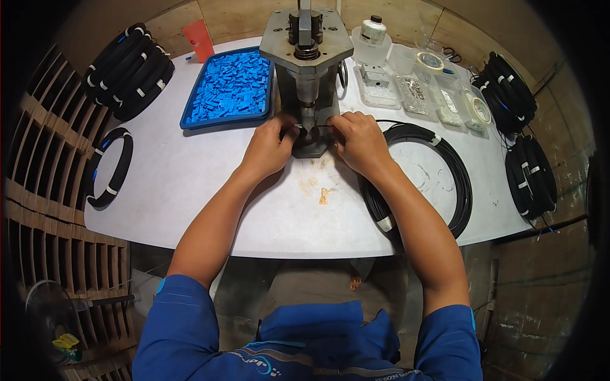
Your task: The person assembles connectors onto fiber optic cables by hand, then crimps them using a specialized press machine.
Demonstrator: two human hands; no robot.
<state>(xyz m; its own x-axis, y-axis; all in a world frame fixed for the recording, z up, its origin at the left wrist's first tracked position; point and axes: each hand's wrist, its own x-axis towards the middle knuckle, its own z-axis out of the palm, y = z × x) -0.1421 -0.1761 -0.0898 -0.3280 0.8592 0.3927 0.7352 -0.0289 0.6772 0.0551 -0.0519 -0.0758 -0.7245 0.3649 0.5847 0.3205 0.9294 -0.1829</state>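
Left hand [272, 143] bent inward, fingers curled at the left of the press [306, 60]; its grip I cannot tell. Right hand [360, 140], set apart, pinches black cable [462, 166] opposite. Counted: one blue tray [190, 124], one press, one cable coil beneath the right forearm [413, 216].

Blue shirt [311, 324]: pale-blue logo [262, 364] with lettering on the chest — plus small white capitals [397, 376] at the lower edge of view. White bottle [373, 29]: label print too small to read. Red cup [200, 42] — pale mark, illegible.
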